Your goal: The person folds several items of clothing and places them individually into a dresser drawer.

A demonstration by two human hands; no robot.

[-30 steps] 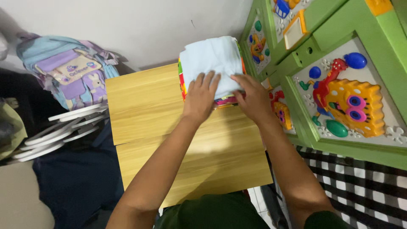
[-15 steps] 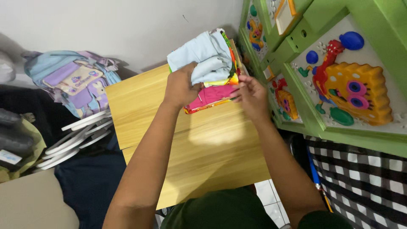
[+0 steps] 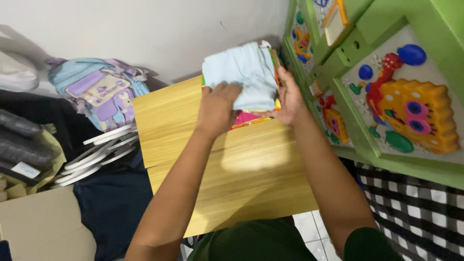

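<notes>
Colours at the table
Pale blue cloth (image 3: 244,77) over a pink, orange and yellow stack (image 3: 246,118); light wood table (image 3: 232,174); green panel (image 3: 367,29); black-and-white checked fabric (image 3: 415,212); lilac-and-blue backpack (image 3: 99,89).

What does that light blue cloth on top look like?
The blue cloth is pale, soft fabric, folded into a rumpled square. It lies on top of a stack of colourful clothes at the far edge of the wooden table. The left hand presses its near edge; the right hand grips its right side.

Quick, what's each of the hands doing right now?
Left hand: closed on the pale blue folded cloth.
Right hand: gripping the right edge of the same cloth stack.
</notes>
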